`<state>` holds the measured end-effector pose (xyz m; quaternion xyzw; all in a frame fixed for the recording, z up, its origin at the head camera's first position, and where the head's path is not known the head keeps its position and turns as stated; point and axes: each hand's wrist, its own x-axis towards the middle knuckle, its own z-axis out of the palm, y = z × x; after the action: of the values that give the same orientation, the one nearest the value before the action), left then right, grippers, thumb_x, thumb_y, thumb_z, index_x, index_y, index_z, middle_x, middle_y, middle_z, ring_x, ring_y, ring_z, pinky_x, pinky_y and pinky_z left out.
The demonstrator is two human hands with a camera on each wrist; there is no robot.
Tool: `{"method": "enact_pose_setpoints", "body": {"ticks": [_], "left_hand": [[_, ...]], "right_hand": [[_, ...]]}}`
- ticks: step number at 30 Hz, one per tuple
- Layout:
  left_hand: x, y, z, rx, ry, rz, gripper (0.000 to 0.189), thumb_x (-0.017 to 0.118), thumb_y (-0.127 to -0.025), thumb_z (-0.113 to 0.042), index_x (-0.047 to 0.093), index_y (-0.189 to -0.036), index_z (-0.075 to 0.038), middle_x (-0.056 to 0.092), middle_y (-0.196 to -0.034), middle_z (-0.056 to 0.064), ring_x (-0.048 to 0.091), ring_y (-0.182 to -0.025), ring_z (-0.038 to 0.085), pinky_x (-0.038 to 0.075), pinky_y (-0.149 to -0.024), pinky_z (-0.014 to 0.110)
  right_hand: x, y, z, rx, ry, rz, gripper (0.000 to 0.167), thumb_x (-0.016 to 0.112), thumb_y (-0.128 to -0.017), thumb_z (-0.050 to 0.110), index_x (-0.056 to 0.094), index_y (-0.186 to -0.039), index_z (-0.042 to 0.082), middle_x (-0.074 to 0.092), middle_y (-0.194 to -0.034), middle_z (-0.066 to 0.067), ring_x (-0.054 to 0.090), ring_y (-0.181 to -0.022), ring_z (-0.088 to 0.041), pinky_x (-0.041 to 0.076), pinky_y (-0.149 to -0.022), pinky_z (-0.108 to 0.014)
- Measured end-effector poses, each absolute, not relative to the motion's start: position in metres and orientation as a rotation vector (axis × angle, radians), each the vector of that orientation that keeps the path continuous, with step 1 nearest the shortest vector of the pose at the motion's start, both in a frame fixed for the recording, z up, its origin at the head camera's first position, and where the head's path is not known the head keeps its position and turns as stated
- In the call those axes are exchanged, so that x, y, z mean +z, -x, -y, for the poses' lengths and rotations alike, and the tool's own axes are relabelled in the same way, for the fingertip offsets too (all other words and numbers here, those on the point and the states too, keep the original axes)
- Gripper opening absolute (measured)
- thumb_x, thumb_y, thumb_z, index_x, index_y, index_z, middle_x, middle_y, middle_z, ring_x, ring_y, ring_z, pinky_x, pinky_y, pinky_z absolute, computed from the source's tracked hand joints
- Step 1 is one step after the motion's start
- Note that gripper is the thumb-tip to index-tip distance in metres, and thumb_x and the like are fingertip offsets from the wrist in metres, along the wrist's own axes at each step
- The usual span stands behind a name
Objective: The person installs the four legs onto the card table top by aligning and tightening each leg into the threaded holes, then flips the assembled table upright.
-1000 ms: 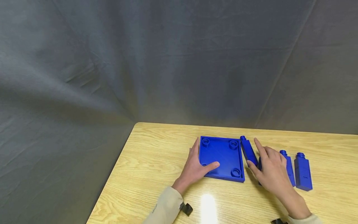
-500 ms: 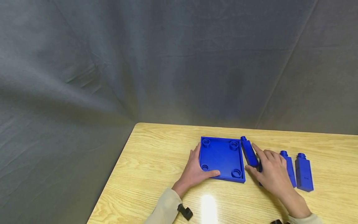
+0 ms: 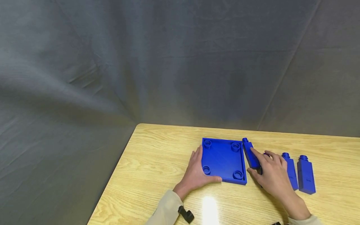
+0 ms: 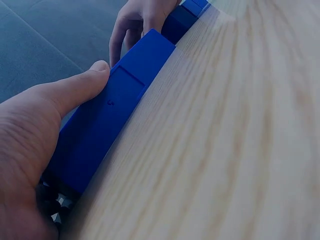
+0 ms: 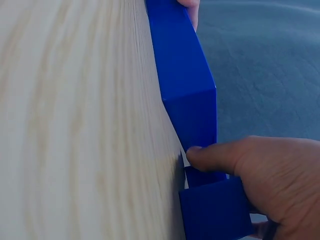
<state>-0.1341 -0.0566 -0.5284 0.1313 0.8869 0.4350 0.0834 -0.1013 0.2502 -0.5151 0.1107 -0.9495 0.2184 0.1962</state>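
In the head view a blue model tabletop [image 3: 223,159] lies underside up, a round socket near each corner. My left hand [image 3: 194,173] holds its near left corner, fingers along the left side, thumb along the front edge; the left wrist view shows that thumb [image 4: 87,82] against the rim. Just right of the tabletop lies a blue table leg [image 3: 248,153] with a threaded end pointing away. My right hand [image 3: 271,176] reaches over it, index finger touching the leg, thumb straight by its near end. A second leg [image 5: 215,210] is mostly hidden under this hand.
Two more blue legs, one next to the hand [image 3: 292,175] and one farther right [image 3: 306,178], lie with threaded ends pointing away. The wooden table [image 3: 157,150] ends at a left edge and a back edge. Dark grey cloth [image 3: 180,62] hangs behind.
My left thumb has slid from over the tabletop down to its front edge. The right index finger has come down onto the nearest leg, and the thumb has shifted slightly toward me.
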Motion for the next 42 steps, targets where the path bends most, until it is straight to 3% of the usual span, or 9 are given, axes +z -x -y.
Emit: {"method": "enact_pose_setpoints", "body": {"ticks": [13,25,42], "left_hand": [[-0.528,0.134,0.056,1.291,-0.392,-2.639,0.147,0.099,-0.074,-0.063,0.007,-0.181,-0.02,0.009,-0.187,0.0,0.005,-0.172,0.038,0.022,-0.133,0.068],[-0.529,0.134,0.058,1.281,-0.415,-2.648,0.148,0.098,-0.075,-0.064,0.005,-0.181,-0.02,0.007,-0.187,0.001,0.005,-0.172,0.038,0.021,-0.132,0.069],[-0.527,0.133,0.057,1.271,-0.402,-2.646,0.146,0.097,-0.076,-0.065,0.005,-0.181,-0.021,0.007,-0.187,-0.001,0.004,-0.172,0.036,0.022,-0.132,0.069]], "right_hand": [[-0.515,0.1,-0.249,0.594,-0.278,2.634,0.067,0.097,-0.078,0.017,0.072,-0.137,-0.001,0.077,-0.115,-0.032,0.054,-0.13,-0.057,0.028,-0.11,-0.081],[-0.512,0.1,-0.246,0.609,-0.253,2.602,0.062,0.095,-0.077,0.013,0.075,-0.132,-0.006,0.078,-0.111,-0.032,0.057,-0.128,-0.055,0.027,-0.113,-0.082],[-0.505,0.101,-0.241,0.707,-0.127,2.497,0.049,0.091,-0.076,0.011,0.079,-0.119,-0.01,0.076,-0.108,-0.036,0.063,-0.113,-0.052,0.031,-0.112,-0.076]]}}
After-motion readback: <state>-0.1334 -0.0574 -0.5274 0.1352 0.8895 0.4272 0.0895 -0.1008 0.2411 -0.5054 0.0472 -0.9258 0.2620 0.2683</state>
